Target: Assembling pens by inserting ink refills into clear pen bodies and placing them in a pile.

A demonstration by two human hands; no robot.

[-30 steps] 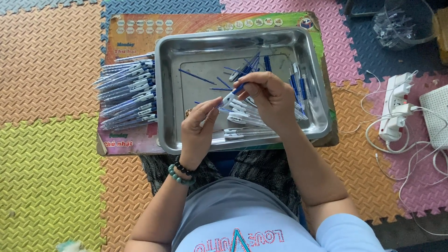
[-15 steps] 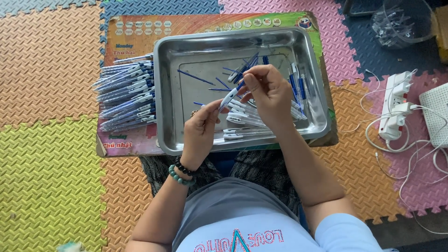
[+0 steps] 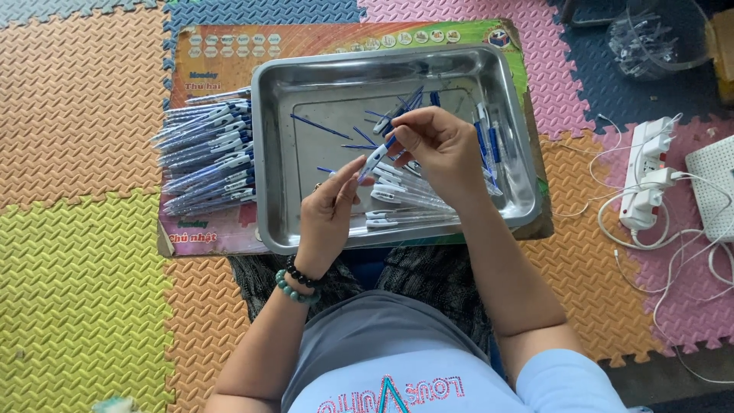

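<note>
Your left hand (image 3: 327,218) is pinching the lower end of a slim white plastic pen with a blue tip (image 3: 376,158), fingers closed round the barrel and thumb on top, while your right hand (image 3: 440,153) is pinching its upper blue end between thumb and forefinger. Over the last second you have been lifting the pen a little higher and drawing the two hands closer along it, so the pen is now slanting up to the right in the air, just above the middle of the shiny rectangular steel tray (image 3: 306,222). Judging by that, the two ends are being brought together rather than set down.

Your left wrist is rising from below, palm turned inward, with a dark beaded bracelet and a green beaded bracelet (image 3: 297,284) sitting on it. Your right forearm is coming in from the lower right, the wrist bent so that the knuckles are facing the camera.

Under your hands, loose white pen barrels (image 3: 409,200) are lying in a heap in the tray, with thin blue refills (image 3: 321,127) scattered across its bare floor. Just beside the tray on the left, a stack of finished white and blue pens (image 3: 206,157) is resting on a colourful printed cardboard sheet (image 3: 229,42). All of this is sitting on the foam puzzle-mat floor (image 3: 76,115). Well apart to the right, a white power strip with cables (image 3: 646,180) is lying on the mat.
</note>
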